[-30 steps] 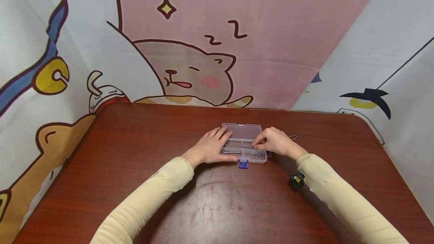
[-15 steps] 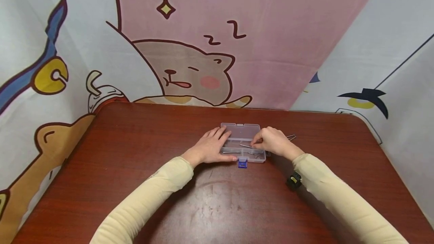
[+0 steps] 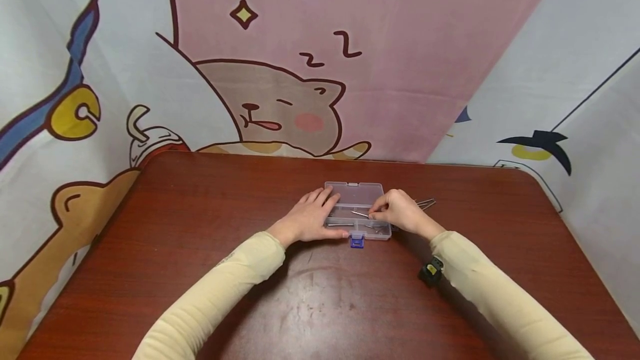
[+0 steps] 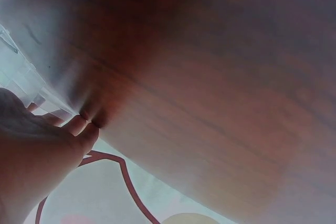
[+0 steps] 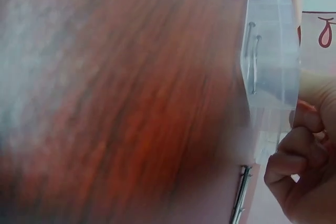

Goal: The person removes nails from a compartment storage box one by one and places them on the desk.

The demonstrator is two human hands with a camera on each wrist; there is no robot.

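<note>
A clear plastic compartment box (image 3: 354, 195) lies on the table with its lid folded back and a blue latch (image 3: 357, 242) at its front. My left hand (image 3: 316, 220) spreads along the box's left side, thumb near the latch and fingertips at the lid's edge. Over the rear compartments, my right hand (image 3: 402, 211) pinches a thin metal nail (image 3: 359, 214) between thumb and fingertips. Another nail (image 3: 341, 225) lies in the front left compartment. Several more nails (image 5: 255, 66) show through the box wall in the right wrist view.
Beyond the right hand, loose nails (image 3: 426, 203) lie on the brown table (image 3: 310, 304). A cloth with cartoon animals (image 3: 390, 71) hangs behind the table's back edge. A black wrist camera (image 3: 431, 271) sits under the right sleeve.
The right hand has shifted slightly left, and the pinched nail's free end now points farther left and a little higher. My left hand stays in place on the box.
</note>
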